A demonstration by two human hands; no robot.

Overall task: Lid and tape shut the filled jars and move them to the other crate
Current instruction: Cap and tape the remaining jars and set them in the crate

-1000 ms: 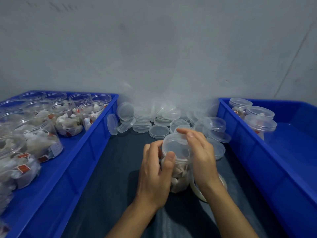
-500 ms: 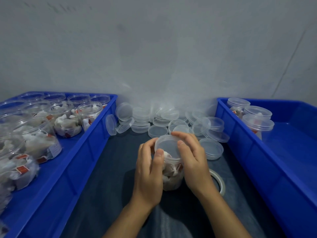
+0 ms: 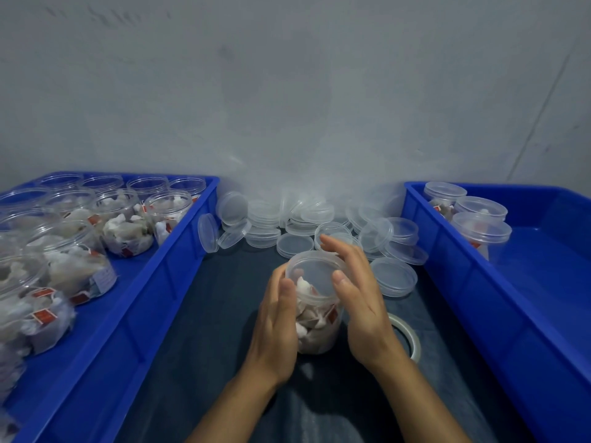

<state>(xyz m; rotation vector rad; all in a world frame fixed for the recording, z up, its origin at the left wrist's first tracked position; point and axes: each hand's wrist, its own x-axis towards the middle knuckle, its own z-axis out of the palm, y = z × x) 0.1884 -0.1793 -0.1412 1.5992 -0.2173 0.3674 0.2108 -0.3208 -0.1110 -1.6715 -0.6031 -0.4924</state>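
A clear filled jar (image 3: 316, 324) stands on the dark mat between the two crates, with a clear lid (image 3: 315, 273) on its mouth. My left hand (image 3: 276, 327) grips the jar's left side. My right hand (image 3: 358, 298) curls around the lid's right rim, fingers along its far edge. A roll of clear tape (image 3: 406, 334) lies flat just right of the jar, partly hidden by my right wrist. The left blue crate (image 3: 166, 282) holds several open filled jars (image 3: 128, 225). The right blue crate (image 3: 454, 270) holds three lidded jars (image 3: 479, 231) in its far corner.
A heap of loose clear lids (image 3: 294, 219) lies against the grey wall between the crates, some stacked, some leaning. One lid (image 3: 393, 276) lies close to my right hand. The right crate's blue floor (image 3: 543, 282) is bare beyond the jars.
The jar and both hands have shifted slightly left and nearer to me. My right hand has turned around the lid, and the tape roll shows more.
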